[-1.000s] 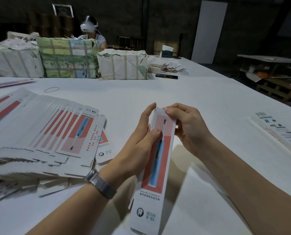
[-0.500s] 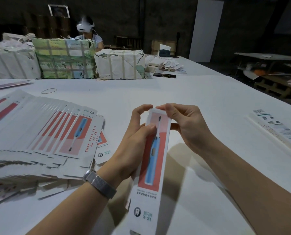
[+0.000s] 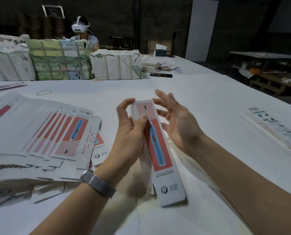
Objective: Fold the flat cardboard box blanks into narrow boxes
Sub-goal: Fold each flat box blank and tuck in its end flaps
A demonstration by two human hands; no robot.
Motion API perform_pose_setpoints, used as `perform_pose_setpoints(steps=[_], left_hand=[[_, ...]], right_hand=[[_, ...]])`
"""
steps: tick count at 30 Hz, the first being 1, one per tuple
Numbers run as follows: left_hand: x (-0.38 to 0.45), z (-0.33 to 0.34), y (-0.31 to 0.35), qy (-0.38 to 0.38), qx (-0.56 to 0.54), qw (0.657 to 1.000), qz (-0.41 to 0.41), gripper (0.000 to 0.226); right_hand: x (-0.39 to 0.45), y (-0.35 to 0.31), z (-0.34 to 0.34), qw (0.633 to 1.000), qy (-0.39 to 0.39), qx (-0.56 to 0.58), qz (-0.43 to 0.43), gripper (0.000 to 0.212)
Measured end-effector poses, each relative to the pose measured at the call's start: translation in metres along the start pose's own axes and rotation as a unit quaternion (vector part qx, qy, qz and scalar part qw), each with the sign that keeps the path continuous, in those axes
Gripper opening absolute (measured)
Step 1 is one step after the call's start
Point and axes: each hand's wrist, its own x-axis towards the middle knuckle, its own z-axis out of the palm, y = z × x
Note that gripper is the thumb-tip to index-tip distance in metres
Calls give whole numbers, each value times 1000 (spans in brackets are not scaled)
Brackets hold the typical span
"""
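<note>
Now left hand [image 3: 130, 133] grips the narrow box [image 3: 155, 146]; right hand [image 3: 178, 124] splayed wide beside it.

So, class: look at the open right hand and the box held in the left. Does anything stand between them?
Nothing visible does. The right hand is open with spread fingers just right of the narrow box, with only bare air between them. The left hand grips the box from its other side.
</note>
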Motion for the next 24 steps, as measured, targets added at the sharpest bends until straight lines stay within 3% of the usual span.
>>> perform_pose_setpoints(steps=[2, 5, 7, 10, 14, 16, 19, 22, 24], left_hand=[[1, -2, 3, 31, -31, 999, 10, 30], [3, -4, 6, 39, -106, 994, 0, 37], [4, -6, 6, 21, -136, 990, -33, 38], [3, -6, 2, -22, -42, 998, -33, 40], [1, -14, -8, -7, 102, 994, 38, 33], [3, -18, -10, 13, 105, 994, 38, 28], [5, -24, -6, 40, 145, 988, 46, 20], [5, -29, 1, 56, 202, 977, 41, 27], [7, -32, 2, 70, 250, 965, 37, 20]], right_hand=[[-5, -4, 0, 989, 9, -138, -55, 40], [-14, 0, 4, 923, -34, -364, -120, 79], [-13, 3, 4, 895, -27, -426, -127, 88], [-2, -7, -16, 874, 31, -474, -98, 83], [10, -25, -78, 841, 150, -520, 3, 60], [8, -28, -117, 803, 213, -552, 70, 47], [8, -18, -161, 734, 236, -609, 189, 31], [13, -7, -184, 672, 293, -639, 233, 30], [13, -3, -198, 647, 332, -641, 247, 34]])
